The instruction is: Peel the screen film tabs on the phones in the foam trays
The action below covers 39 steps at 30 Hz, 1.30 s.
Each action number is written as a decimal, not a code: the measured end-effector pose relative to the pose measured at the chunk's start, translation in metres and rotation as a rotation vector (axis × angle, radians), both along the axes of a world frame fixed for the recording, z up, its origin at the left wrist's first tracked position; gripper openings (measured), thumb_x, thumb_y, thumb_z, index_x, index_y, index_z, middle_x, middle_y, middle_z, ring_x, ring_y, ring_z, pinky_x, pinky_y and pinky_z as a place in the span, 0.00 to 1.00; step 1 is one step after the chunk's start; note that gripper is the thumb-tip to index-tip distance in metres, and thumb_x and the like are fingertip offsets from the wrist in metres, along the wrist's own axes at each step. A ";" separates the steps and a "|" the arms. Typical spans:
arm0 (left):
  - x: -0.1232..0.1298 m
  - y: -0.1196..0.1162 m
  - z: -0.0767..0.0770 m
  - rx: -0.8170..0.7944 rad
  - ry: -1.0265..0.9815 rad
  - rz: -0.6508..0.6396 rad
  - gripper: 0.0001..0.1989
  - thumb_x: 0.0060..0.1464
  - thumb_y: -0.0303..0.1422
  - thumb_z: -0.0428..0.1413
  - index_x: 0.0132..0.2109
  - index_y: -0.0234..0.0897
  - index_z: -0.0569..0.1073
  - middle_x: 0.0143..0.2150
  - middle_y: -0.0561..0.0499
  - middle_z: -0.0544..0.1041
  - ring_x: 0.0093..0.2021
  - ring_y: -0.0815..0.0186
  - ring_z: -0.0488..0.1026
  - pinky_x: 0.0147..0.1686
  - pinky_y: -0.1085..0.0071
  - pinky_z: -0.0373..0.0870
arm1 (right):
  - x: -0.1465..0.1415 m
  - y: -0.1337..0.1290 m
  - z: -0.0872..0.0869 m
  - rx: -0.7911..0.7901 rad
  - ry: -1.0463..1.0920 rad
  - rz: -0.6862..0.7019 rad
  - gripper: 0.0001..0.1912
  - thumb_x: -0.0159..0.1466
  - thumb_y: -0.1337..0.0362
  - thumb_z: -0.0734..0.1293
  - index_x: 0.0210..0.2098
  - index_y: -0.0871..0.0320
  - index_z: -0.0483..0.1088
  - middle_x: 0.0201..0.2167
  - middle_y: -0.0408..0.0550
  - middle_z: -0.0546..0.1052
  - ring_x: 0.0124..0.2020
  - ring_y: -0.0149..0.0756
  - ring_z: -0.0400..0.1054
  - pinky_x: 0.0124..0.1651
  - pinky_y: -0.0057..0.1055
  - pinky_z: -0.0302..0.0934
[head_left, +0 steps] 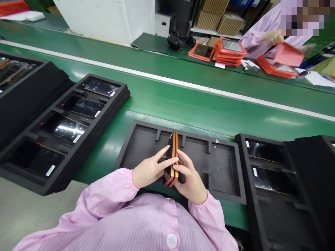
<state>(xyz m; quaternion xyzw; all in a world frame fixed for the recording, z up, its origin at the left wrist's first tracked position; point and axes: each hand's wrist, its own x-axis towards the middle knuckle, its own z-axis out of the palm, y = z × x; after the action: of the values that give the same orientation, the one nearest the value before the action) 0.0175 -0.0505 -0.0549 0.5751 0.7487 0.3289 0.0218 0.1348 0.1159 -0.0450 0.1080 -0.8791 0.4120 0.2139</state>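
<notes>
Two phones with orange edges [175, 150] stand on edge, face against face, above a black foam tray [225, 167] whose compartments show no phones. My left hand [151, 170] presses the phones from the left, its fingers reaching over their edges. From the right, my right hand [191, 177] grips the same pair with its fingertips on the orange sides. The lower ends of the phones tilt toward my body.
On the left, a foam tray [96, 122] holds several dark phones. Another tray [251, 195] with two phones lies at right, beside more stacked foam. Across the green bench [167, 94], a person handles red pouches [229, 52].
</notes>
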 end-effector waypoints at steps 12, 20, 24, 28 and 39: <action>0.001 0.003 0.000 -0.048 -0.725 0.154 0.31 0.60 0.27 0.44 0.70 0.40 0.52 0.69 0.45 0.57 0.68 0.59 0.57 0.68 0.56 0.54 | 0.011 0.001 0.005 -0.524 -0.287 -0.067 0.27 0.63 0.64 0.67 0.60 0.48 0.61 0.65 0.53 0.60 0.65 0.46 0.58 0.65 0.48 0.57; 0.011 0.063 -0.002 0.157 -1.240 0.455 0.26 0.66 0.38 0.39 0.67 0.34 0.56 0.72 0.45 0.53 0.72 0.64 0.48 0.71 0.65 0.42 | -0.028 -0.006 -0.001 -0.785 -0.531 -0.218 0.33 0.64 0.46 0.65 0.63 0.55 0.63 0.61 0.50 0.69 0.64 0.48 0.60 0.61 0.44 0.64; 0.017 0.062 0.004 0.198 -1.230 0.474 0.26 0.65 0.35 0.40 0.67 0.34 0.57 0.71 0.45 0.53 0.72 0.65 0.47 0.71 0.66 0.40 | -0.022 -0.009 0.001 -0.831 -0.498 -0.232 0.34 0.63 0.47 0.65 0.64 0.55 0.62 0.63 0.52 0.66 0.58 0.47 0.67 0.58 0.43 0.66; 0.017 0.057 0.013 0.266 -1.150 0.373 0.27 0.65 0.38 0.39 0.68 0.35 0.54 0.71 0.45 0.53 0.72 0.63 0.46 0.71 0.63 0.42 | -0.018 -0.009 0.001 -0.818 -0.363 -0.202 0.29 0.64 0.53 0.67 0.63 0.53 0.64 0.65 0.53 0.63 0.58 0.45 0.68 0.61 0.41 0.64; 0.010 0.032 0.045 0.440 -0.832 0.007 0.57 0.46 0.52 0.63 0.71 0.36 0.39 0.60 0.36 0.65 0.59 0.52 0.68 0.60 0.57 0.66 | -0.002 -0.010 0.015 -0.651 0.019 0.031 0.21 0.59 0.66 0.74 0.51 0.43 0.74 0.61 0.47 0.68 0.61 0.46 0.64 0.63 0.49 0.61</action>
<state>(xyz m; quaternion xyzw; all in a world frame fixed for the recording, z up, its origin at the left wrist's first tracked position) 0.0280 -0.0184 -0.0103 0.3828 0.5908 0.6826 0.1964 0.1329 0.1061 -0.0301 0.0510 -0.6976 0.6735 0.2389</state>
